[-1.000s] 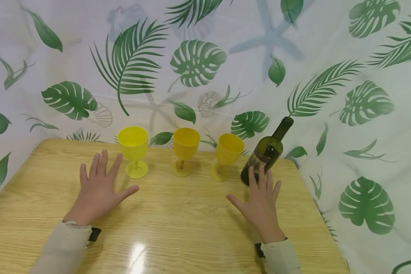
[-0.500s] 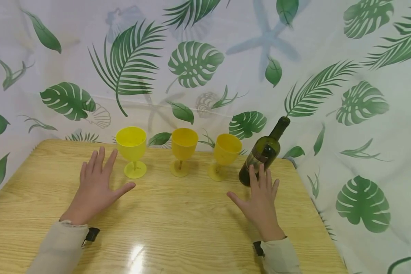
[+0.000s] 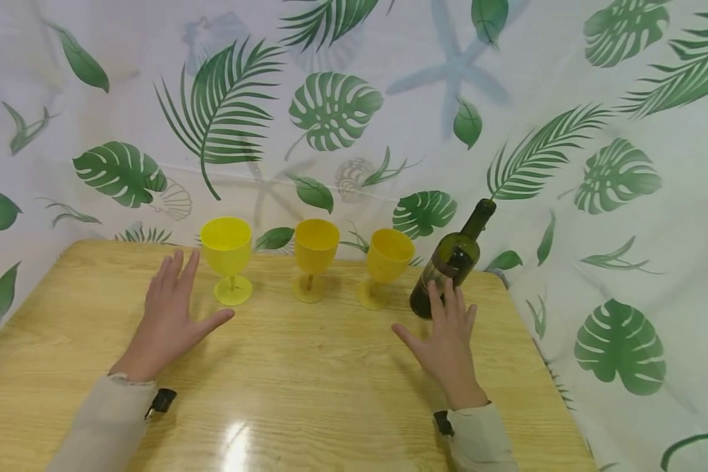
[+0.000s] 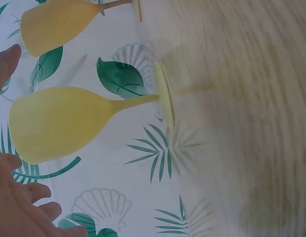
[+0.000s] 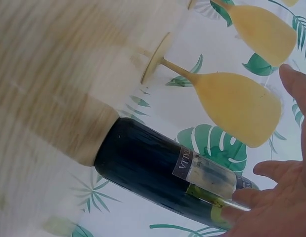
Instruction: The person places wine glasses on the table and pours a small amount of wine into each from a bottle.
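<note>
Three yellow goblets stand upright in a row along the back of the table: a bright left goblet (image 3: 227, 246), a middle goblet (image 3: 316, 248) and a right goblet (image 3: 389, 257). A dark green wine bottle (image 3: 451, 262) with a label stands right of them. My left hand (image 3: 168, 314), fingers straight and thumb spread, hovers in front of the left goblet and holds nothing. In the left wrist view its fingers lie close to that goblet's bowl (image 4: 59, 123). My right hand (image 3: 445, 344), also spread, is in front of the bottle; its fingertips overlap the label (image 5: 212, 175) in the right wrist view.
A wooden table (image 3: 307, 387) carries everything, with a light glare near its front. A white curtain (image 3: 354, 39) printed with green leaves hangs right behind the goblets and along the right side. Black straps (image 3: 164, 400) show at both sleeve cuffs.
The left hand's fingers have drawn closer together and it has shifted slightly forward. The right hand has barely moved. The view has turned a little; goblets and bottle stay in place.
</note>
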Demonstrator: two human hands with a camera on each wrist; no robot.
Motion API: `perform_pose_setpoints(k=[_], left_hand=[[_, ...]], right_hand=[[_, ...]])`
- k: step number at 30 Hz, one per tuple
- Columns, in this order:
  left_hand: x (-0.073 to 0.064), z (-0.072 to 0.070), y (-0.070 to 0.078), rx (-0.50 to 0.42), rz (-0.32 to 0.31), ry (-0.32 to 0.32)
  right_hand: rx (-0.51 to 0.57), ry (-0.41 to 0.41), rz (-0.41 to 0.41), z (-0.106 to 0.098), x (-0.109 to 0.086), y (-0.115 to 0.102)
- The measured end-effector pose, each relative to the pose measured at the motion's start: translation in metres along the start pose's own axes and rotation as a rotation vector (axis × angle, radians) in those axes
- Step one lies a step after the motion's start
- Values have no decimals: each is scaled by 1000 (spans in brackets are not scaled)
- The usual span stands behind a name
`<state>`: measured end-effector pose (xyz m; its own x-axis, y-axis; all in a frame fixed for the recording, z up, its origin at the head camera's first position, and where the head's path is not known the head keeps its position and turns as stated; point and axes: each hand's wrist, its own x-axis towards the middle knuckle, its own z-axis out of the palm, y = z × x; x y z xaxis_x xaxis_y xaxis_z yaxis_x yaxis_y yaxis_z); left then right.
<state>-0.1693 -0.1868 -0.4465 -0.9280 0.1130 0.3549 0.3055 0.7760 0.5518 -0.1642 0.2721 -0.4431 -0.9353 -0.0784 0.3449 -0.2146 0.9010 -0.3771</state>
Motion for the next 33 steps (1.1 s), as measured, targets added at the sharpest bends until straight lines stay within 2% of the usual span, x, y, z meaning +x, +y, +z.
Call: perform_pose_setpoints(k=[7,10,14,17,21,26,29,33], left_hand=[[9,5,-3,-47,-36,1],[15,5,-4,-115,-69,21],[24,3,-7,-217,-117,78],[32,2,-8,-298,-154,89],[43,3,-8,-408,-191,70],[55,7,-6,-490,-239,44],[60,10,-5,-551,-258,-1],[66,14,-6,-636,-240,-72]], right_hand=[[32,-6,9,0,3,3],[24,-9,12,0,4,5],[27,5,-1,0,5,5],[38,13,-6,0,4,6],[53,12,-3,1,2,6],[69,20,-4,1,1,6],[88,27,7,1,0,6],[119,13,51,1,0,6]])
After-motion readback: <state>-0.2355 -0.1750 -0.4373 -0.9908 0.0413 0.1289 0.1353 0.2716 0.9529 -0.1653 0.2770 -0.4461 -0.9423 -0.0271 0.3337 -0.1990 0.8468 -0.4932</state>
